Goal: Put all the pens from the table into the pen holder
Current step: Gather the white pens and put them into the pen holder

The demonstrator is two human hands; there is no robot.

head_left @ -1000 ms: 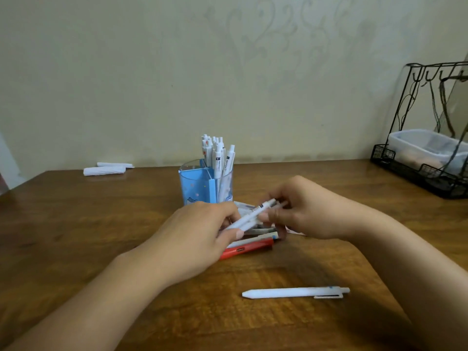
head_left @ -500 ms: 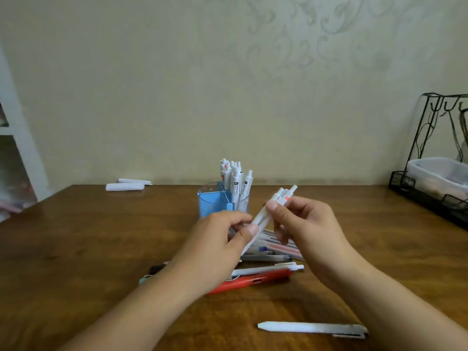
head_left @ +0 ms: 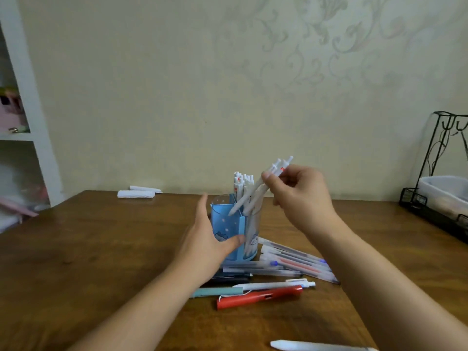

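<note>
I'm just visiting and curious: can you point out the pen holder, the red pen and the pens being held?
pen holder [head_left: 229, 225]: head view, on its blue front wall.
red pen [head_left: 258, 298]: head view, mid-barrel, lying on the table.
held white pens [head_left: 253, 193]: head view, on one barrel below the right hand.

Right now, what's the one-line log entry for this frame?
right hand: lowering white pens into blue pen holder | left hand: steadying holder | pens left on wooden table

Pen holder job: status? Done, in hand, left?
Done: a cluster of white pens stands in the pen holder. In hand: the right hand lowers several white pens in, while the left hand steadies the holder. Left: the pile, red pen and near white pen.
</note>
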